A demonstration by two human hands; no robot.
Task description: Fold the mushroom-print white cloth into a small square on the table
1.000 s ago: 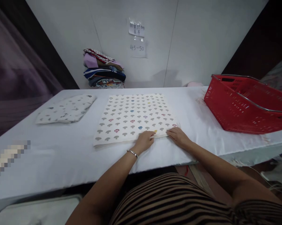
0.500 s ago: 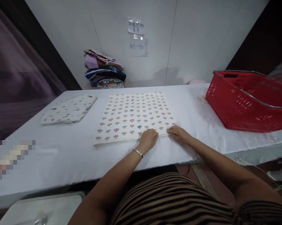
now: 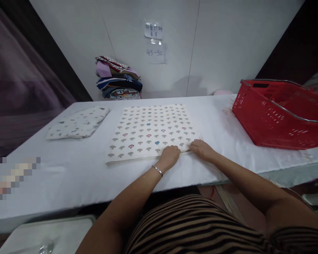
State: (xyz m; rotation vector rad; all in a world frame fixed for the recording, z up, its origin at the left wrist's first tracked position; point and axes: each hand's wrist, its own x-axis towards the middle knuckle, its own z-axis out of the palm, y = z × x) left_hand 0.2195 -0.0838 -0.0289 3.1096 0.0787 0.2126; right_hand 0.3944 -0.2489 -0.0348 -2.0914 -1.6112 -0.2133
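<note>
Cloth (image 3: pixel 151 128) (mushroom print), flat on counter (image 3: pixel 82 176); left hand (image 3: pixel 170 156), at its five o'clock, has shifted toward right hand (image 3: pixel 202 149) at four, leaving less near edge between; both hands' fingers pressed together, pinch cannot be told

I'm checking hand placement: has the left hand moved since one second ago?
Yes: the left hand has moved right along the near edge of the cloth, toward the right hand, judged against the 45-50 sign.

Dim, greyish light; soft shadow on wall (image 3: pixel 222 46); glints on paper sign (image 3: pixel 154 53); edges stretched.
</note>
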